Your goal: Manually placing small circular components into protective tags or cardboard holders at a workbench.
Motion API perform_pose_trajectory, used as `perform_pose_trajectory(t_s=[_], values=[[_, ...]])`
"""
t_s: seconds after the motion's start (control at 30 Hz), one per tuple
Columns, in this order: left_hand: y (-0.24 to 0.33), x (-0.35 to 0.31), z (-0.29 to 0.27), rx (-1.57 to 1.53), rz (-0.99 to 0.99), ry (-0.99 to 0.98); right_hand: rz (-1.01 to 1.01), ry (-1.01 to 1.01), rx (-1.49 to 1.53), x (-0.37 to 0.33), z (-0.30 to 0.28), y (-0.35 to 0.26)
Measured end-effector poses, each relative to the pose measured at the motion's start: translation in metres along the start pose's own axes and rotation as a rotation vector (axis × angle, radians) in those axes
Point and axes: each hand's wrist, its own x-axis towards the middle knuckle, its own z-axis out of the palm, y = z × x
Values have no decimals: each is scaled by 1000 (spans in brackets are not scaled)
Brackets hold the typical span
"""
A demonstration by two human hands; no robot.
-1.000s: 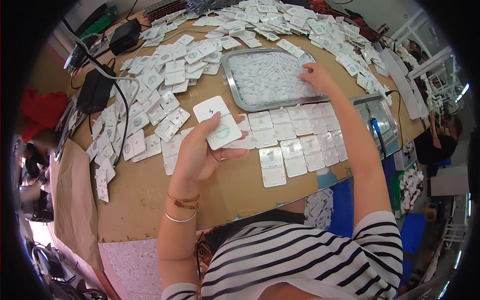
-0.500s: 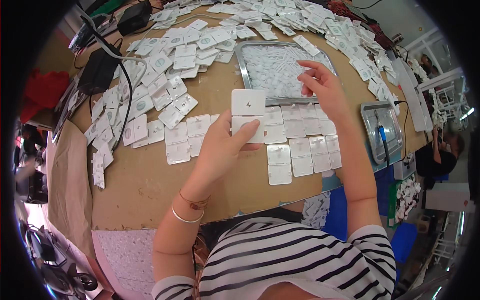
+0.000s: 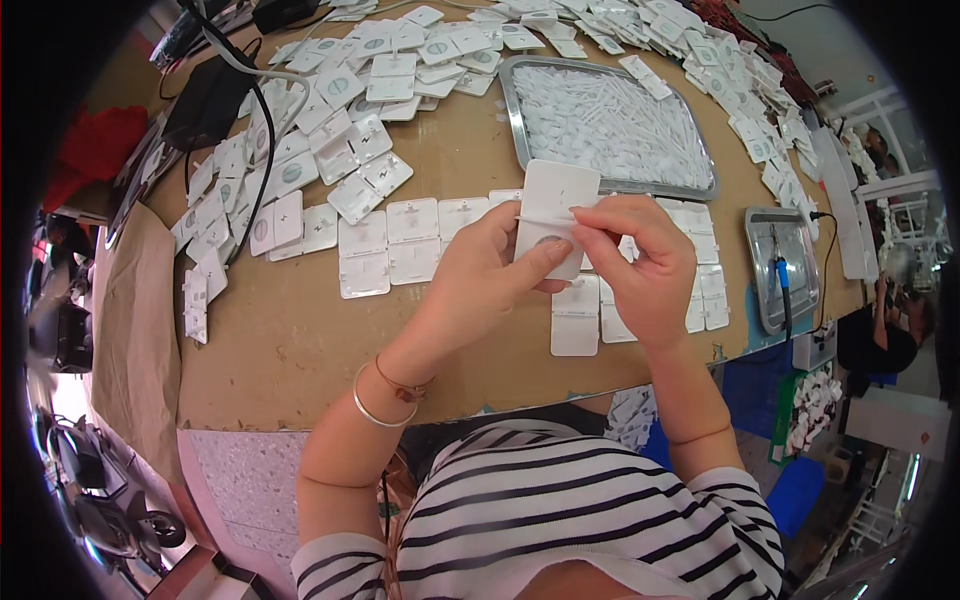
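Observation:
A white two-panel hinged plastic case [image 3: 562, 188] stands unfolded and slightly tilted above the table. My left hand [image 3: 478, 278] is closed round its left side, the thumb across the lower panel, partly covering a grey round mark. At the right end of the seam between the panels, my right hand [image 3: 648, 268] pinches with thumb and forefinger. Whatever lies between those fingertips is too small to make out. Behind the hands sits a metal tray [image 3: 515, 122] heaped with small white plastic pins [image 3: 610, 115]. Similar opened cases [image 3: 364, 248] lie in rows under and beside my hands.
Piles of white cases [image 3: 390, 75] cover the table's far side and left. A black power adapter [image 3: 207, 108] with cables stands at the left. At the right, a smaller metal tray [image 3: 756, 275] holds a blue-handled tool [image 3: 783, 275]. Another person [image 3: 890, 325] sits far right.
My right hand has come from over the pin tray, down and left, to the case's seam. My left hand has shifted right and tilted the case.

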Motion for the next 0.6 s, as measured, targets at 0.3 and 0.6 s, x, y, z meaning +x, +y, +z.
perform_pose_trajectory(t_s=[0.3, 0.6], values=[[3, -6, 1, -24, 97, 29, 193, -29, 95, -3, -6, -2], [1, -7, 2, 126, 160, 87, 273, -63, 140, -2, -10, 4]])
